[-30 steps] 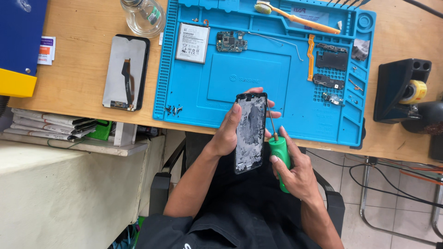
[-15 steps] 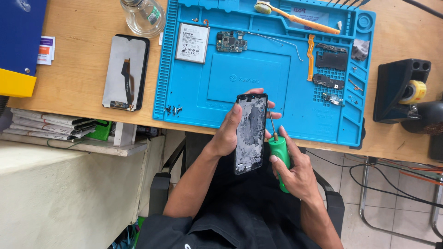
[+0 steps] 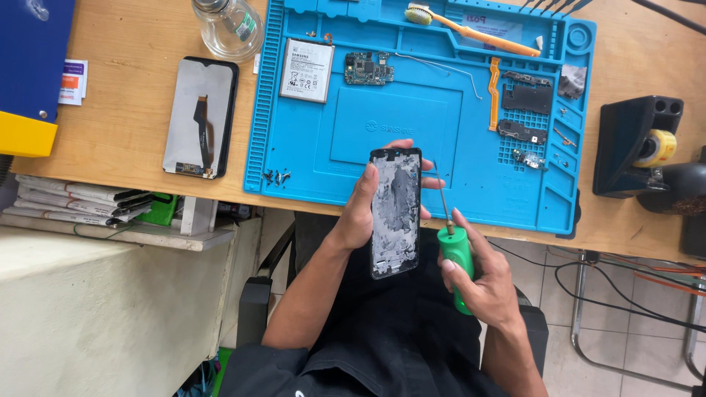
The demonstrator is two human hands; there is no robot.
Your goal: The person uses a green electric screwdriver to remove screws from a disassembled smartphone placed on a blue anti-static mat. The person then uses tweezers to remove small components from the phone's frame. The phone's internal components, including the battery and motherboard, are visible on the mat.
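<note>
Here the phone frame (image 3: 395, 212) runs nearly upright in the view, top end over the near edge of the blue mat (image 3: 412, 154) on the bench (image 3: 125, 125), bottom end toward the person's lap. The left hand (image 3: 360, 213) is wrapped around its left side. Just right of it, the right hand (image 3: 482, 276) grips a green screwdriver (image 3: 454, 250), its shaft pointing up beside the frame's right edge.

The phone frame (image 3: 396, 212) hides most of the left hand's fingers (image 3: 429, 165). The glass jar (image 3: 229, 26) at the desk's far side is cut off by the top edge. The tiny screws (image 3: 276, 176) are too small to tell apart.
</note>
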